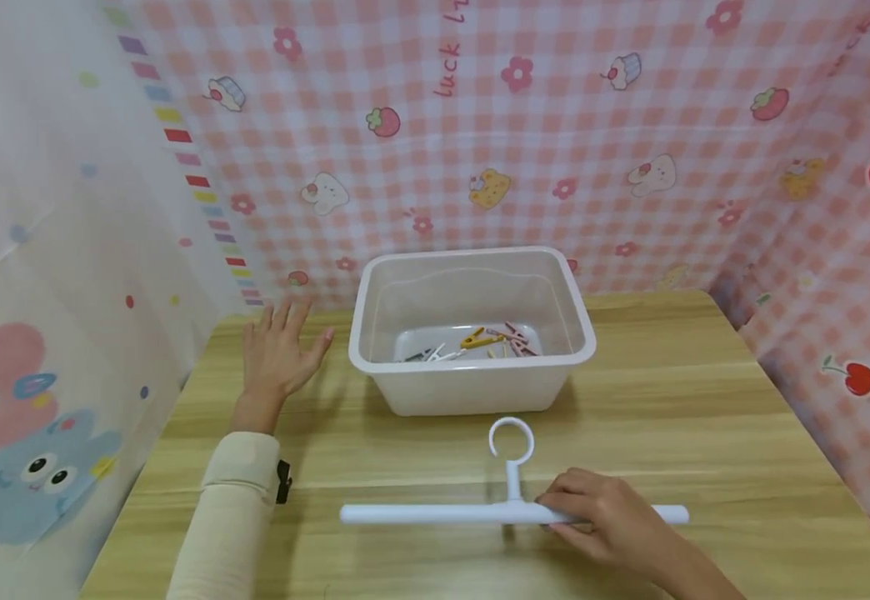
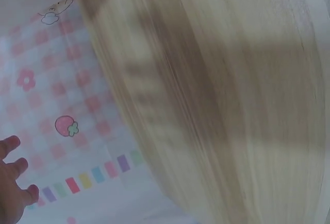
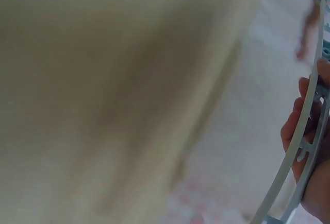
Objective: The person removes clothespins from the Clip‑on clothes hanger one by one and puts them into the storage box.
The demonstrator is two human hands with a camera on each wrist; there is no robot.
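Lay flat on the table: white hanger, long bar running left to right, ring toward the bin. Gripped right of the stem by the right hand, fingers curled over the bar. Hovered well apart, beside the bin: left hand, fingers spread, holding nothing.

The tub stood at the middle of the tabletop's far edge, its open top unobstructed. The hanger lay across the near middle. Curtains walled the far, left and right edges; the right half lay bare.
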